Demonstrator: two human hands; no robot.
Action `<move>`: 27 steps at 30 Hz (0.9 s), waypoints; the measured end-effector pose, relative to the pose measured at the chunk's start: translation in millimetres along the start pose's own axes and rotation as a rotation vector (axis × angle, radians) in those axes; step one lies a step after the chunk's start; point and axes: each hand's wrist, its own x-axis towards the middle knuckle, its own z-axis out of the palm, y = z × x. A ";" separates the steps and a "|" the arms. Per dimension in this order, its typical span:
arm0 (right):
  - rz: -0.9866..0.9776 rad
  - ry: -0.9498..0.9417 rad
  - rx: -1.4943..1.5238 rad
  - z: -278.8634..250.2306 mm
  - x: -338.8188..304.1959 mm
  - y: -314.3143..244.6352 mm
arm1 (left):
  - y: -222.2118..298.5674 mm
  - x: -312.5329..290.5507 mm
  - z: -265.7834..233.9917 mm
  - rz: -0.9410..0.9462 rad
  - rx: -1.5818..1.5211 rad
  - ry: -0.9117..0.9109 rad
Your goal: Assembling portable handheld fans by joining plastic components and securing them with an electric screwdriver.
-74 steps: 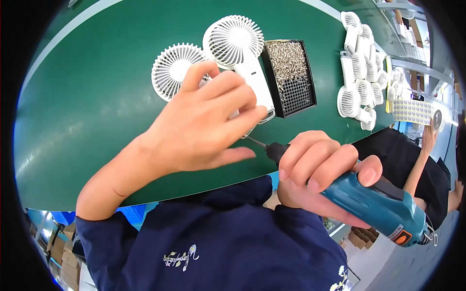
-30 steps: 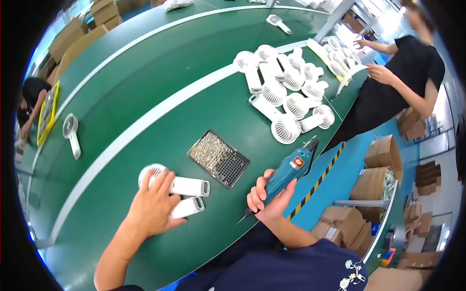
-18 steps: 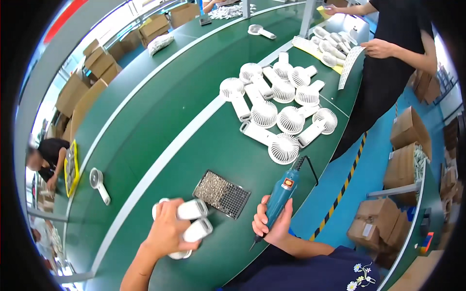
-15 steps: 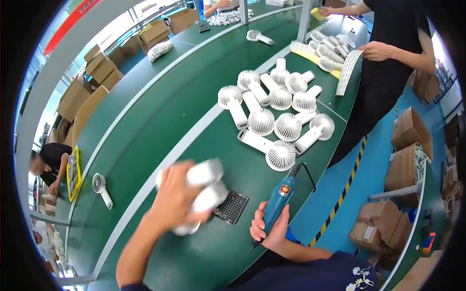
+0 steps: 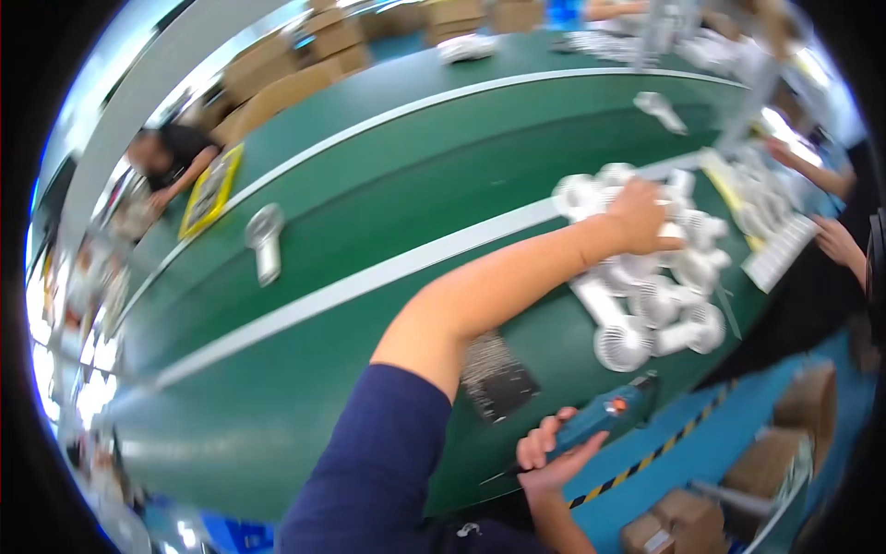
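Note:
My left arm stretches across the green table to a cluster of white handheld fans point(image 5: 623, 343). There my left hand point(image 5: 639, 217) is closed, with the white of a handheld fan point(image 5: 666, 231) showing between thumb and fingers; motion blurs it. Low at the table's near edge, my right hand point(image 5: 558, 452) is wrapped round a teal electric screwdriver point(image 5: 591, 423), its thin bit pointing left. Between my two arms lies a black tray of small screws point(image 5: 498, 379), partly covered by my left arm.
Single fans lie on the table at left point(image 5: 267, 245) and far right point(image 5: 660, 111). A co-worker's hand point(image 5: 835, 242) holds a white sheet point(image 5: 777, 254) beside more fans. Another person point(image 5: 171, 166) sits by a yellow-rimmed tray point(image 5: 212, 189). Cardboard boxes point(image 5: 683, 522) stand on the blue floor.
My left hand has moved from beside the screw tray, where it held white fan parts, away and right to the fan cluster. The view has swung round. My right hand still grips the screwdriver.

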 end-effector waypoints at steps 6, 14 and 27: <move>0.024 -0.050 -0.015 -6.6 -3.8 -3.8 | -116.0 -234.2 -134.2 -0.562 0.433 0.441; 0.065 -0.089 -0.033 -2.8 3.5 -5.0 | -187.9 -527.7 -180.2 -1.245 0.687 0.153; -0.544 -0.781 -0.492 77.7 61.8 -13.5 | 94.1 -433.0 -137.7 -1.396 -1.675 0.463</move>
